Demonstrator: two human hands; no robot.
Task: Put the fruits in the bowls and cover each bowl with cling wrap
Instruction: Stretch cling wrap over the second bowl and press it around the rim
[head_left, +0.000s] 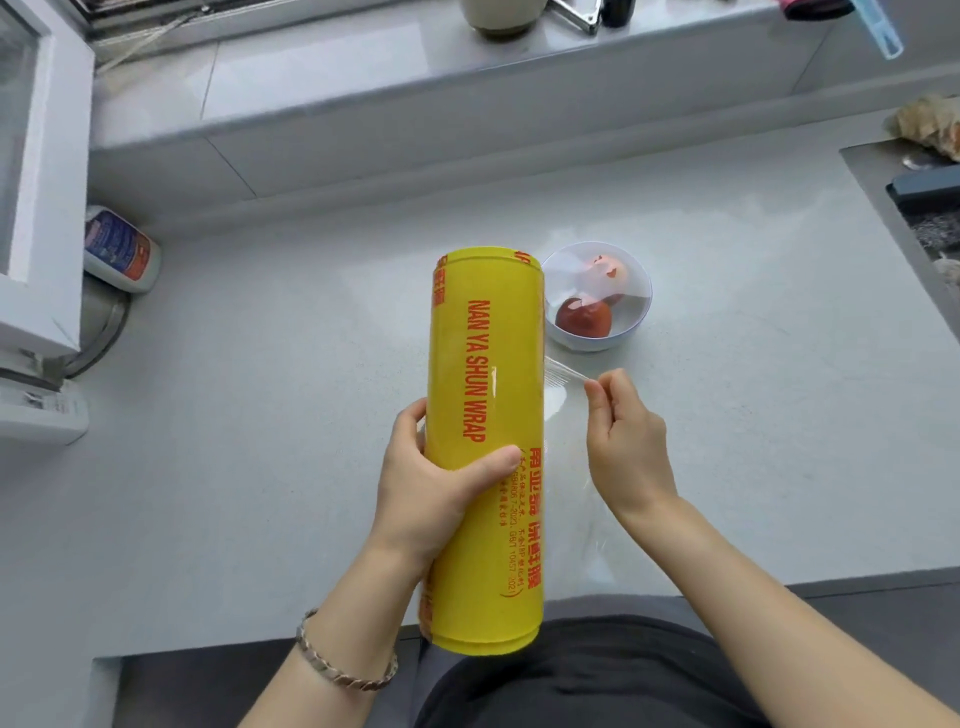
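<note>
My left hand (431, 483) grips the big yellow cling wrap roll (488, 364) around its middle, thumb across the front, the roll pointing away from me over the pale surface (260, 415). It looks bulky, stiff and slick. My right hand's fingers (595, 387) pinch the loose film (563, 375) just beside the roll. The film is thin, stretchy and clingy, best held at its edge. A white bowl (602, 344) with reddish fruits (583, 317) sits just beyond.

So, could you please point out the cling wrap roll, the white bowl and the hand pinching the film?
cling wrap roll (485, 395), head view, its yellow side.
white bowl (592, 344), head view, its near outer wall.
right hand (626, 441), head view, its back; it pinches the film (566, 370).
</note>
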